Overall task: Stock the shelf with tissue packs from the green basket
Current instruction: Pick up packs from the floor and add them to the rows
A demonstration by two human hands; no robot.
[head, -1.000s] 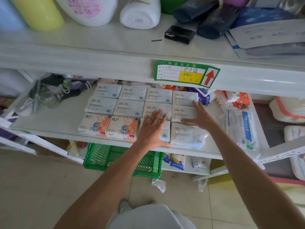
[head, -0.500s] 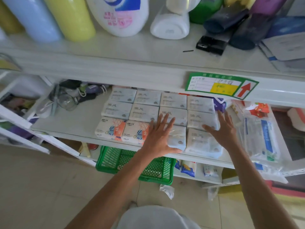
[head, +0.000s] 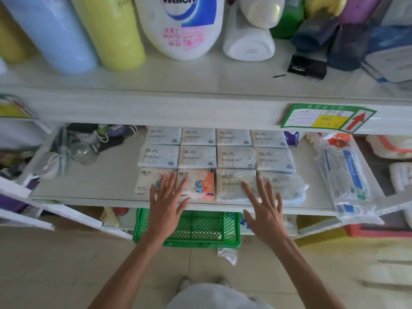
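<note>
Head view looks down on a white shelf [head: 100, 186], where the tissue packs [head: 236, 157] lie flat in a tight block, three rows deep and four across. The two front-left packs [head: 198, 181] carry orange print; the others are pale blue-grey. On the board above stands a big white Walch bottle [head: 182, 30]. The green basket [head: 200, 228] sits on the floor under the shelf's front edge. The left hand [head: 166, 206] is spread flat, holding nothing, fingertips over the orange-printed packs. The right hand [head: 266, 210] is likewise splayed and holds nothing, fingers over the front-right packs. A green-edged price label [head: 327, 118] is stuck to the upper board's lip.
</note>
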